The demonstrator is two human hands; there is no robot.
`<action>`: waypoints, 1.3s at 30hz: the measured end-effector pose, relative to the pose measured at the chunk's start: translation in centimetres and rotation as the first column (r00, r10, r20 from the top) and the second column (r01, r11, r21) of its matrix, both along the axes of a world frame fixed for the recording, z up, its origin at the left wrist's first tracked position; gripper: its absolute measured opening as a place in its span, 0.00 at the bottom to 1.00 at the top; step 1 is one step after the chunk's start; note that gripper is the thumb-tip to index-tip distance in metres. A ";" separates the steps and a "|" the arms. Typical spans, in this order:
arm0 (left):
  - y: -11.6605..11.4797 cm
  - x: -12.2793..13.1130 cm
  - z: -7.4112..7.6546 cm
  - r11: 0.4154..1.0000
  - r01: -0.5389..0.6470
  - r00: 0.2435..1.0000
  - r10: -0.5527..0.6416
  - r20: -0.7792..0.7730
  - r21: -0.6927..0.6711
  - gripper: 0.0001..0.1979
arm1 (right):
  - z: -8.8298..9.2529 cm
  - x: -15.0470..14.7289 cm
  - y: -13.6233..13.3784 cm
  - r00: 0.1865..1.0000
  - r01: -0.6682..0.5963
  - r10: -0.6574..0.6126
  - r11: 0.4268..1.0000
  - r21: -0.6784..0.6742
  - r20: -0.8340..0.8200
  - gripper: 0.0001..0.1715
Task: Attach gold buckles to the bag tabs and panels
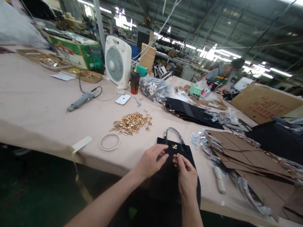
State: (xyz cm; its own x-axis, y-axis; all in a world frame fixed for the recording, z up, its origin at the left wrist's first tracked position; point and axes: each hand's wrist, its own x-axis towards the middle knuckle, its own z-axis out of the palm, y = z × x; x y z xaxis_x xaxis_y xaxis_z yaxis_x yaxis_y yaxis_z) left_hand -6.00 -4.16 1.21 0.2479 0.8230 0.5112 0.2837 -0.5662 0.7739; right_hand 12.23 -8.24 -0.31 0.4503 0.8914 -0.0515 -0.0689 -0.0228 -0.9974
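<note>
Worktable (54, 116): pale pinkish covering, spanning the view from left to right, its near edge above a dark floor (28, 189).
Co-worker (220, 75): a person leaning over the far end, well apart from the wearer.
Cardboard box (265, 102): brown with red print, toward the far right.
Brown panels (233, 145): layered on the right side, plastic-wrapped handles along their edges.
Black bag (187, 154): at the near edge, directly before the wearer, with a wrapped handle (178, 133) arching at its top; its lower part fades into shadow, so where it ends I cannot tell.
Green carton (71, 52): at the back left.
Fan (118, 61): white, upright, just right of the carton.
Black panels (189, 112): stacked beyond the bag.
Left hand (151, 159): over the bag's left side, fingers loosely bent, thumb and fingertips apart; whether it touches the bag I cannot tell.
Right hand (187, 173): over the bag, thumb and fingers pinching a gold piece (175, 159).
Power driver (81, 100): grey, lying left of the fan's front, cord attached.
Dark cup (135, 83): beside the fan.
Gold fittings (132, 121): heaped left of the bag.
Tape ring (110, 149): flat, just nearer than the heap.
Phone (123, 99): white, lying beyond the heap.
Clasp (174, 147): gold, on the bag below its handle; the pinched piece sits just nearer the wearer.
</note>
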 end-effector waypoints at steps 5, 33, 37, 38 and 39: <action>4.6 1.2 -0.1 0.930 -0.275 0.914 0.174 -0.365 -0.245 0.25 | -0.9 -0.1 2.9 1.000 -0.011 0.011 0.999 0.038 -0.019 0.28; 5.9 1.4 -3.1 0.513 0.684 0.419 0.307 0.855 -0.519 0.20 | -0.9 -3.2 6.0 0.951 -0.109 0.074 0.989 0.103 0.301 0.20; 5.9 1.4 -3.0 0.510 0.687 0.419 0.304 0.856 -0.517 0.20 | -1.0 -3.6 6.0 0.934 -0.095 0.046 0.988 0.124 0.353 0.19; 5.9 1.4 -2.9 0.510 0.687 0.419 0.304 0.856 -0.517 0.21 | -1.0 -3.8 6.1 0.928 -0.093 0.037 0.987 0.134 0.371 0.19; 5.9 1.3 -2.9 0.510 0.687 0.417 0.305 0.856 -0.517 0.21 | -1.0 -3.9 6.1 0.919 -0.094 0.030 0.985 0.144 0.392 0.18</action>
